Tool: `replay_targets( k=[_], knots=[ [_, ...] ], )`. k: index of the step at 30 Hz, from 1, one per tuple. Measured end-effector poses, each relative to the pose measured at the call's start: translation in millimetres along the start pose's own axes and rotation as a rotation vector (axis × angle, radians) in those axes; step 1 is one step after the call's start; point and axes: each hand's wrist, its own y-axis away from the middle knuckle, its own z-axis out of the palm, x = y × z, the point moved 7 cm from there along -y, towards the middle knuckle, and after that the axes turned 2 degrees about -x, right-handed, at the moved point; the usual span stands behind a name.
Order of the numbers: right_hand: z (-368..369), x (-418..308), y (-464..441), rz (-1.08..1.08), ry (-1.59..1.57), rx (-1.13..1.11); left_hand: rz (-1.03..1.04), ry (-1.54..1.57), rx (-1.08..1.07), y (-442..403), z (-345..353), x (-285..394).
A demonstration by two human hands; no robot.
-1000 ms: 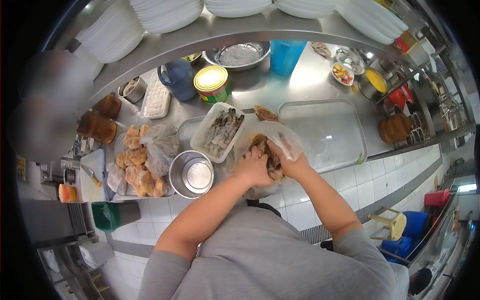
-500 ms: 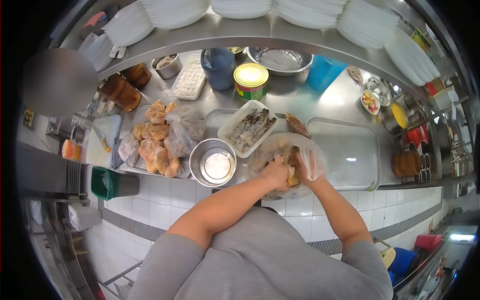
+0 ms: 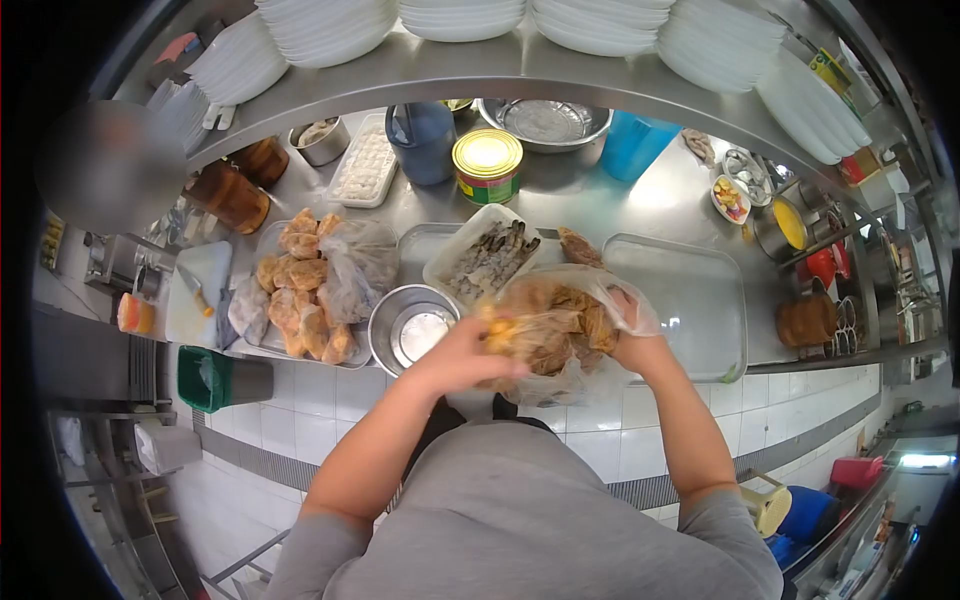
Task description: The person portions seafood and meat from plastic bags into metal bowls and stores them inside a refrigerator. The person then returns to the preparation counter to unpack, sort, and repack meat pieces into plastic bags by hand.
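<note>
A clear plastic bag (image 3: 570,375) full of brown, marinated-looking pieces (image 3: 560,335) lies at the counter's front edge. My left hand (image 3: 468,352), smeared by motion, is at the bag's left side with a yellow-orange piece (image 3: 503,335) at its fingers; its grip is unclear. At the right side, my right hand (image 3: 635,335) has its fingers closed around the bag's rim, partly behind the plastic. Just behind the bag sit a white tray of shrimp (image 3: 485,258) and a brown piece (image 3: 578,247). A steel pot (image 3: 412,325) stands left of my left hand.
Bagged orange-brown meat pieces (image 3: 310,290) fill a tray on the left, beside a cutting board (image 3: 195,300) with a knife (image 3: 200,292). A metal tray (image 3: 680,300) lies right. Behind are a large can (image 3: 487,165), a blue jug (image 3: 635,145) and an overhead plate shelf (image 3: 500,75).
My left hand has come out of the bag's middle toward the left, with a yellow-orange piece at its fingers. The bag's opening is wider, showing more brown pieces. The view has shifted.
</note>
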Motion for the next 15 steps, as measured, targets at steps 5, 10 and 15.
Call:
replay_targets(
  k=[5, 10, 15],
  knots=[
    [-6, -6, 4, 0.043, -0.302, 0.053, -0.083, 0.079, 0.129, 54, -69, -27],
    [16, -1, -1, 0.232, -0.655, 0.058, -0.245, -0.942, 0.458, 40, -105, -101],
    [26, -6, -10, 0.215, -1.019, 0.048, -0.195, -1.126, 0.514, 34, -90, -98]
  ],
)
